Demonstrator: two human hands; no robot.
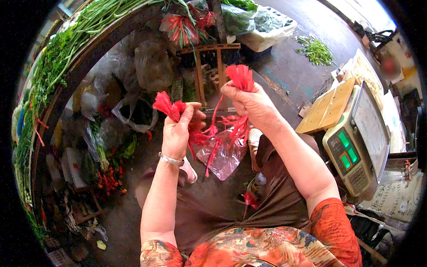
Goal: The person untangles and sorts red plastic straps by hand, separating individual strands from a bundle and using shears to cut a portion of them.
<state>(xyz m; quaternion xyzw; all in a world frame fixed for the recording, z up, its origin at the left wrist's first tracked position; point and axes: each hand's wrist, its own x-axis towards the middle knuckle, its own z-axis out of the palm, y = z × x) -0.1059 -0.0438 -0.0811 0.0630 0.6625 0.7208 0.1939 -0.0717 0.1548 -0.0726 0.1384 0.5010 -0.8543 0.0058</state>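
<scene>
My left hand (180,130) grips one bunched end of red plastic strips (168,106); its crumpled top sticks out above the thumb and strands hang below the fingers. To the right and a little higher, my right hand (248,100) is closed around another bunch of red plastic strips (239,77). Loose red strands (217,128) dangle and cross between the two hands. Below them a sheet of clear plastic (224,160) lies between my feet. A silver bracelet (171,159) circles my left wrist.
Green vegetables (50,66) line a curved stall edge at left. A digital scale (347,157) stands at right beside a wooden board (328,106). Ahead are a wooden frame (210,46), a bag-lined container (273,35) and cut greens (314,50). Plastic bags (153,63) fill the space under the stall.
</scene>
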